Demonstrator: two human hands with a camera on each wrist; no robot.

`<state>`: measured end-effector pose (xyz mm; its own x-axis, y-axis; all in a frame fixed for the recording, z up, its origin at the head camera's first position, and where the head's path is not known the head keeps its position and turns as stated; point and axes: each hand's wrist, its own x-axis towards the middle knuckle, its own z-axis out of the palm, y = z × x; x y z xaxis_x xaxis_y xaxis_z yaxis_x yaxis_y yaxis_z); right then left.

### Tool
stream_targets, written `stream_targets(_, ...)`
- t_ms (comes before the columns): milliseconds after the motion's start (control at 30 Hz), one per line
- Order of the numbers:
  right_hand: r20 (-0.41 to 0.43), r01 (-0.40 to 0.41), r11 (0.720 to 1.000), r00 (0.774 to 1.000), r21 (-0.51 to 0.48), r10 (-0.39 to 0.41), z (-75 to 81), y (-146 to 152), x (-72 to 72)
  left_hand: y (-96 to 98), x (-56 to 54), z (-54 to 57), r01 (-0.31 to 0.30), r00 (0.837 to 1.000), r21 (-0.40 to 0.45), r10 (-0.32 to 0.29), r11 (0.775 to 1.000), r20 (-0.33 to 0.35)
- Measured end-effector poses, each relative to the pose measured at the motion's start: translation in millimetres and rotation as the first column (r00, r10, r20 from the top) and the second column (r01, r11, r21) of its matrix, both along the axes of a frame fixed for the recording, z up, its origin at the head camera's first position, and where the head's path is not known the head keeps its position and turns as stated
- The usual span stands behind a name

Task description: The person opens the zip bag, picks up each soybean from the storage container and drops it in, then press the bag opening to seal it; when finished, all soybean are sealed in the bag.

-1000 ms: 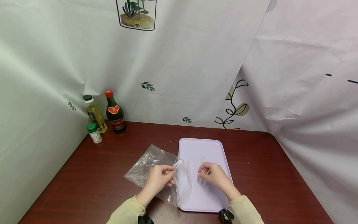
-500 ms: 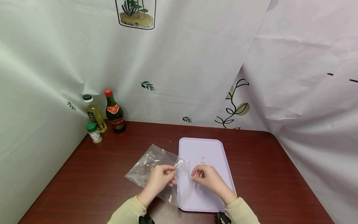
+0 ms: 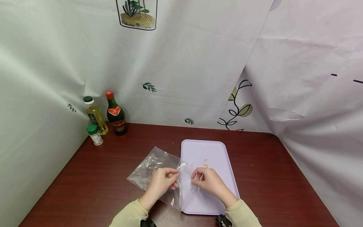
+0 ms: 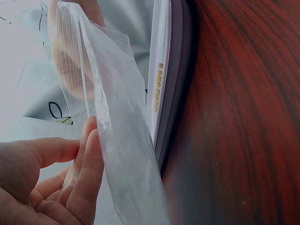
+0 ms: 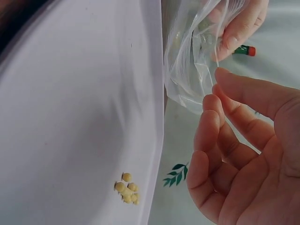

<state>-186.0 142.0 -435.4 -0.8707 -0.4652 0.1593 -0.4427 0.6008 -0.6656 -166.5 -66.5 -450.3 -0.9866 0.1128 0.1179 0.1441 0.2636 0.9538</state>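
Note:
A clear plastic bag lies partly on the table, its right end raised over the left side of a lilac tray. Near that end my left hand pinches the film between thumb and fingers. At the bag's right edge, above the tray, is my right hand; in the right wrist view its thumb and index fingertips meet the thin edge of the bag. Several small yellow beans, like soybeans, lie on the tray. A few pale specks show inside the bag.
At the back left stand an oil bottle with a dark cap, a dark bottle with a red cap and a small green-lidded jar. Printed cloth hangs around the brown table.
My right hand has moved left over the tray, to the bag's edge, uncovering more of the beans. The left hand and the bag stay nearly still.

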Motion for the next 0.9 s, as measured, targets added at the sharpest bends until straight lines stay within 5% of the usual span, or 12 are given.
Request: stream_targets(900,-0.023,0.15,0.989,0.988,-0.007,-0.15,-0.2,18.1,-15.4,-1.0,2.1,-1.8,-0.01,1.0,-0.035,0.009,0.999,-0.011)
